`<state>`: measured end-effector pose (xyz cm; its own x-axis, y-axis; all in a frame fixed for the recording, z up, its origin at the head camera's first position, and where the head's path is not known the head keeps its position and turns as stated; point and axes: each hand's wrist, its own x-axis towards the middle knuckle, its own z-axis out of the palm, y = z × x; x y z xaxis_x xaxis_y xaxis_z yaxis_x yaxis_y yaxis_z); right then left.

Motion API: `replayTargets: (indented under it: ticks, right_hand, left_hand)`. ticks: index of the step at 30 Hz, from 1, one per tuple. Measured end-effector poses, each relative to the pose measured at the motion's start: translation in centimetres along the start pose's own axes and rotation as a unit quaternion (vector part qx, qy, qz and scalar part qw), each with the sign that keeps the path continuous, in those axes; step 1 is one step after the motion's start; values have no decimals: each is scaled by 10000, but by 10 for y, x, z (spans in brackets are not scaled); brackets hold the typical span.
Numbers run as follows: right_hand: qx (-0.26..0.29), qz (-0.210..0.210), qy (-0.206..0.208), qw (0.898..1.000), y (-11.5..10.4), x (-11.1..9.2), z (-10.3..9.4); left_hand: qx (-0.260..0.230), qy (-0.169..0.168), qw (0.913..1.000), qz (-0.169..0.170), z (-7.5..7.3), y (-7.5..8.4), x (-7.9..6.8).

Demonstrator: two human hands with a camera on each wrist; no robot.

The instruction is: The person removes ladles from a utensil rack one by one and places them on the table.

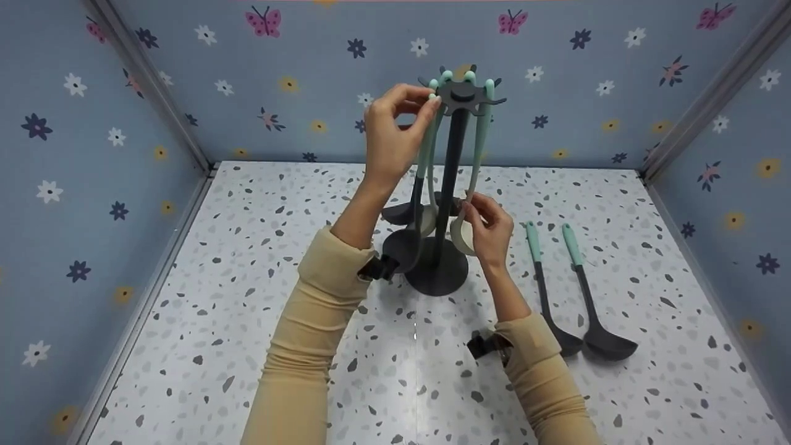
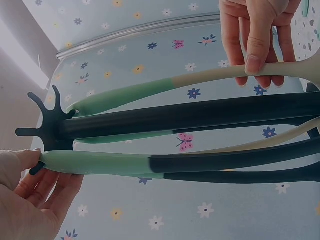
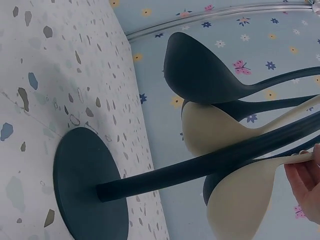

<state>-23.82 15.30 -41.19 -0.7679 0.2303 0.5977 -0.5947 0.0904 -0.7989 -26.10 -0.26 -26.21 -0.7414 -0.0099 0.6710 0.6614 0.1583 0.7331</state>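
Note:
A dark utensil stand rises from a round base, with several green-handled ladles hanging from its hooked top. Up at the left side of that top, my left hand pinches the handle end of a black ladle against a hook, thumb in front and fingers behind. Lower on the right, my right hand pinches the shaft of a cream ladle just above its bowl; this ladle's green end is at a hook. Another cream ladle and a black ladle hang across the pole.
Two black ladles with green handles, one nearer the stand and one farther right, lie on the speckled white table. Blue patterned walls enclose the table at the back and both sides.

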Motion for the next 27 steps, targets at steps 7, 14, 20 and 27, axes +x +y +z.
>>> replayTargets:
  ticks: [7, 14, 20, 27]
  right_hand:
    - [16, 58, 67, 10000, -1, 1, -1]
    - [142, 36, 118, 9998, -3, 4, -3]
    - [38, 56, 114, 9999, -5, 6, -7]
    - [-139, -6, 269, 9995, 15, 11, -19]
  left_hand:
    - [-32, 61, 10000, -24, 0, 0, 0]
    - [-58, 43, 10000, -53, 0, 0, 0]
    - [-7, 79, 10000, -8, 0, 0, 0]
    - [-26, 93, 10000, 15, 1, 0, 0]
